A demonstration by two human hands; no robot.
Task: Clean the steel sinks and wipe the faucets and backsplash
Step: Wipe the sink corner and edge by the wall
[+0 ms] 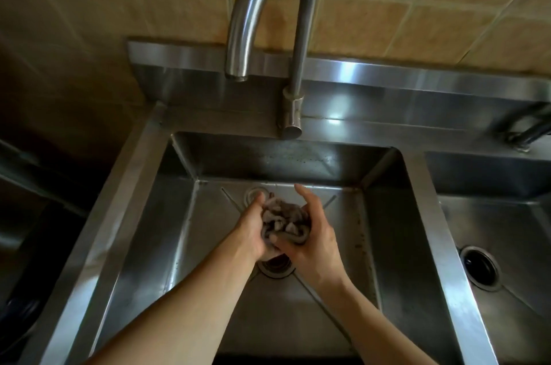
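While both arms reach down into it, the left sink (pixel 143 245) serves as the landmark for everything else. Behind its back wall rises the steel backsplash (pixel 372 87), with tan wall tiles (pixel 387 6) above that. The gooseneck faucet (pixel 293 45) stands on the ledge just behind the basin's rear rim, arching forward so its spout mouth hangs over the back left part of the basin; no water shows coming out. To the right of this basin, across a narrow steel divider, lies the second sink (pixel 492 245) with its dark drain opening (pixel 480 266), and a second faucet base shows dimly at the far right edge.

Inside the landmark basin, above its own drain (pixel 275 270), the two hands meet round a bunched grey cloth (pixel 284 220). The left hand (pixel 249 232) grips the wad from the left, fingers curled over it; the right hand (pixel 313 235) cups and holds it from the right, its thumb lifted toward the back wall. The cloth sits squarely between the palms, equally close to both, crumpled into a ball with no clear long axis.

By the look of it the rag is being wrung or gathered before wiping. Specks dot the basin's rear wall, straight ahead of the hands, so the nearest work lies forward and slightly up, with either hand placed to carry the cloth there.
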